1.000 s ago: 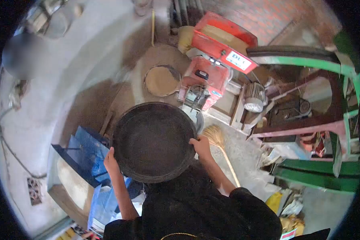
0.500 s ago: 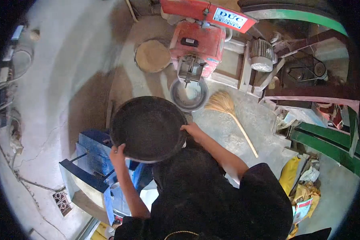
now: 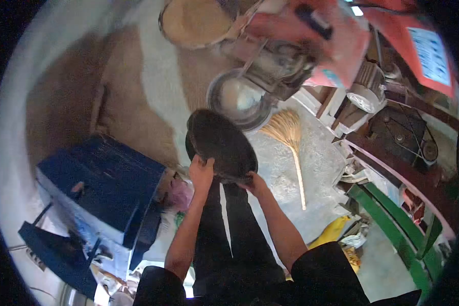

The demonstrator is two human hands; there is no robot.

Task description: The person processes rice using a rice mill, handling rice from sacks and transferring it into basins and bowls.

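A round dark pan (image 3: 222, 145) is held low in front of my legs, tilted so that it looks like a narrow oval. My left hand (image 3: 202, 173) grips its lower left rim, and my right hand (image 3: 256, 184) grips the lower right rim. Just beyond the pan, a metal basin (image 3: 217, 97) with white material in it stands on the floor below the spout of a red machine (image 3: 336, 46). What lies inside the pan is too dark to make out.
A straw broom (image 3: 290, 132) lies right of the basin. Farther back is a round container (image 3: 163, 25) of brown material. At left stands a blue machine (image 3: 102, 178). A motor (image 3: 367, 94) and green beams (image 3: 387, 219) are on the right.
The pan has gone lower, closer to my legs, and tilted away from its flatter pose. Both hands still hold its rim. The view has shifted and turned, showing more of the blue machine.
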